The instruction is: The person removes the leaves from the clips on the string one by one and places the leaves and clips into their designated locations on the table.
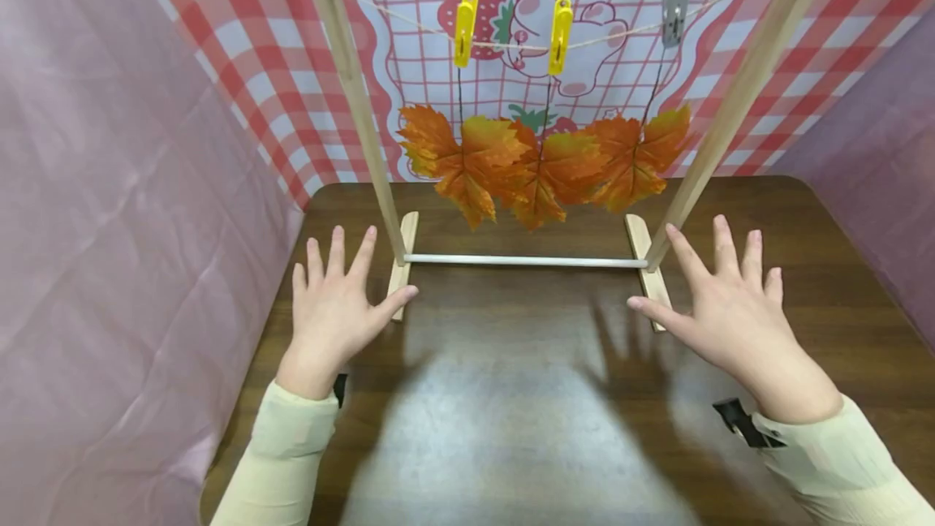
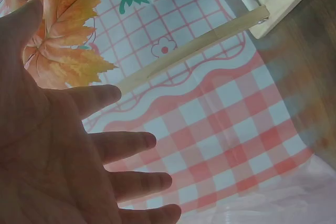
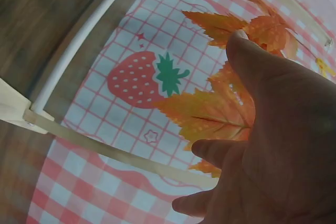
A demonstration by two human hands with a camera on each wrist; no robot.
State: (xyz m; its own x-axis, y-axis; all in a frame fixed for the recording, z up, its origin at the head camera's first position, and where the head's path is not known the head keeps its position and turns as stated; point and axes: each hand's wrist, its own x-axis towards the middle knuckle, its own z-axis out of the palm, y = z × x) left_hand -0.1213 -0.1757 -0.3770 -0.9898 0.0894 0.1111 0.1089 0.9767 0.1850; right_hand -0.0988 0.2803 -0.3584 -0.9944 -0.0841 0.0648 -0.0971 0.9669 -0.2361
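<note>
Three orange leaves hang in a row from a string between two wooden posts: a left leaf (image 1: 463, 161), a middle leaf (image 1: 544, 173) and a right leaf (image 1: 635, 157). Two yellow clothespins (image 1: 465, 29) and a grey clothespin (image 1: 674, 10) hold their stems on the string. My left hand (image 1: 332, 307) is spread with straight fingers beside the left foot of the wooden stand (image 1: 365, 120), holding nothing. Across from it, my right hand (image 1: 730, 307) is likewise spread and bare, by the right foot. In the right wrist view, leaves (image 3: 210, 116) show behind the right hand (image 3: 283, 145).
A white rod (image 1: 526, 260) joins the stand's two feet on the brown wooden table (image 1: 511, 396). Behind it hangs a red-and-white checked cloth (image 1: 248, 23) with strawberry prints. Pinkish curtains (image 1: 131, 185) flank both sides.
</note>
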